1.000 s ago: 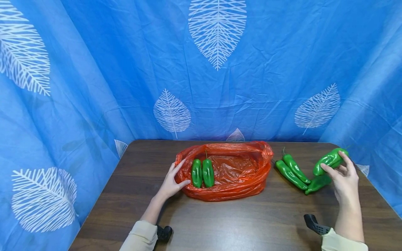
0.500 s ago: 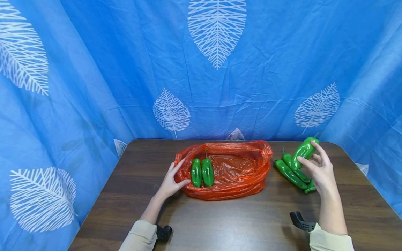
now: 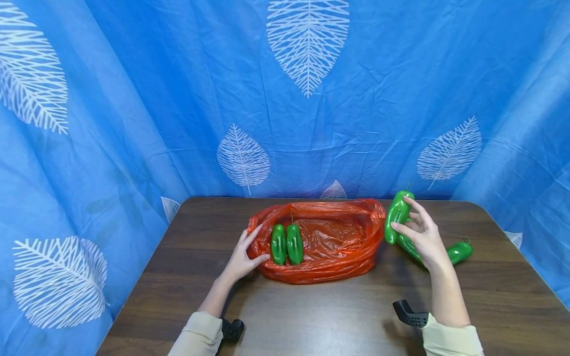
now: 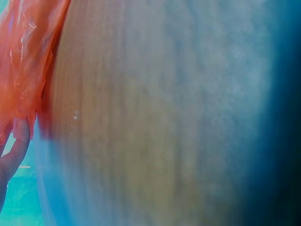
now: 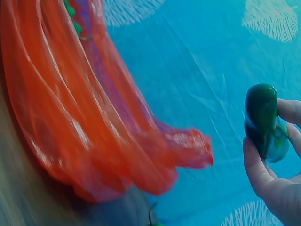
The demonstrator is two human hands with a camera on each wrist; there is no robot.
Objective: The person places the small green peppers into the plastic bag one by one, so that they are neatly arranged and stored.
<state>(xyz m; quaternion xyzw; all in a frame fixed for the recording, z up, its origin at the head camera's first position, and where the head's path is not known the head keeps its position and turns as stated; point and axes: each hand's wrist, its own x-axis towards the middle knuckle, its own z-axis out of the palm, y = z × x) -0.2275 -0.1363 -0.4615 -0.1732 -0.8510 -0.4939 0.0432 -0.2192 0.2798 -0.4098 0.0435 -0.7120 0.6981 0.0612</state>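
Note:
A red plastic bag lies with its mouth wide at the middle of the table. Inside its left part are two glossy green peppers, side by side. My left hand holds the bag's left rim, thumb along the front and fingers along the side. In the left wrist view, a finger meets the bag's edge. Raised at the bag's right end is another green pepper, nearly upright, pinched between the thumb and fingers of my right hand. The right wrist view shows that pepper end-on, apart from the bag.
More green peppers lie on the table right of the bag, partly hidden by my right hand; one shows beyond the wrist. A blue curtain with white leaf prints hangs right behind the wooden table. Black wrist mounts stick out from both sleeves.
My right hand has carried its pepper leftward from the table's right side to the bag's right end, tipping it more upright. The left hand and the bag stay put.

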